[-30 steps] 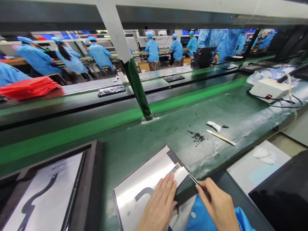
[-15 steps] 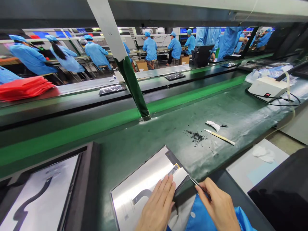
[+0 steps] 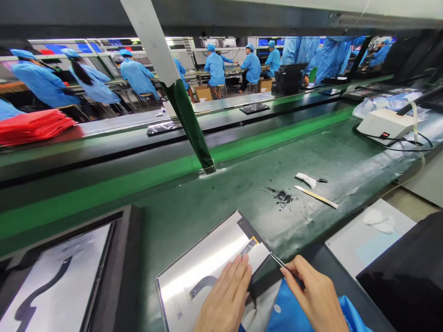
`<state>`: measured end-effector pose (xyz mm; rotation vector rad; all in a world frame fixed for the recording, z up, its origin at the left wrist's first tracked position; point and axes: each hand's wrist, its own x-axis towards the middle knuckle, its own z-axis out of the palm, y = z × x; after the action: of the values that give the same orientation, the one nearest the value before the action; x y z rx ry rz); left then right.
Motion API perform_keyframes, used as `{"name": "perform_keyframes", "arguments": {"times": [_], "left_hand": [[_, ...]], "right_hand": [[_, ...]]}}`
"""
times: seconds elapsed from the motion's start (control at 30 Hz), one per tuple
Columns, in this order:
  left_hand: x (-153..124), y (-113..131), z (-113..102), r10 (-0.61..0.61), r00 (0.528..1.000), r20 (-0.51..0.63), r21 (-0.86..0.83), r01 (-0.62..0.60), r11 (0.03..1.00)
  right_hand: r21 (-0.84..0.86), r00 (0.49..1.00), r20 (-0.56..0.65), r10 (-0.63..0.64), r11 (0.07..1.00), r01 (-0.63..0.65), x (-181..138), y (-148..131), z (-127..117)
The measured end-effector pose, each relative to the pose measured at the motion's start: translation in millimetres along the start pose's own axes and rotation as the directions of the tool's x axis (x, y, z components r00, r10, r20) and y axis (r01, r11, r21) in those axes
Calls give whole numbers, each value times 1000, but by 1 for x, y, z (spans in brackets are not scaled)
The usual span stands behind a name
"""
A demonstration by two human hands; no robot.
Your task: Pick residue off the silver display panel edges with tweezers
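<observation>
A flat display panel with a silvery back lies tilted across the green bench in front of me. My left hand rests flat on it, fingers straight and side by side, partly covering a dark curved ribbon cable. Metal tweezers are pinched in my right hand. Their tips are at the panel's right edge, near a white strip and a small yellow-edged connector. Whether the tips grip anything is too small to tell.
Black scraps, a yellow-handled blade and a white-wrapped tool lie beyond the panel. A dark foam tray with another panel stands left. A covered post rises mid-bench. A white device sits at right.
My hands and the panel stay almost in place; the tweezer tips have shifted very slightly. On the conveyor behind, the dark panels have moved a little to the right.
</observation>
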<state>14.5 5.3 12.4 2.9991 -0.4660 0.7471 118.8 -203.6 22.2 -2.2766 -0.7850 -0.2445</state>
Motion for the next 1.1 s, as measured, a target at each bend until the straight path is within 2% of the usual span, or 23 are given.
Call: {"name": "perform_keyframes", "arguments": {"times": [0.57,0.73,0.87,0.97,1.1], "left_hand": [[1,0,-1,8,1000,8,17,-8,1000],[2,0,-1,10,1000,-8,7,-10,1000],[1,-1,0,11,1000,-9,12,-11,1000],[0,-1,0,8,1000,-1,29,-8,1000],[1,0,0,11,1000,13,44,-12,999]], "right_hand": [[-102,996,10,-92,990,93,4,-1,-5],[-65,996,35,-86,994,88,5,2,-5],[53,994,105,-8,999,2,7,5,-6],[147,978,193,84,983,-114,11,7,-7],[211,904,361,231,924,-320,13,14,-5]]}}
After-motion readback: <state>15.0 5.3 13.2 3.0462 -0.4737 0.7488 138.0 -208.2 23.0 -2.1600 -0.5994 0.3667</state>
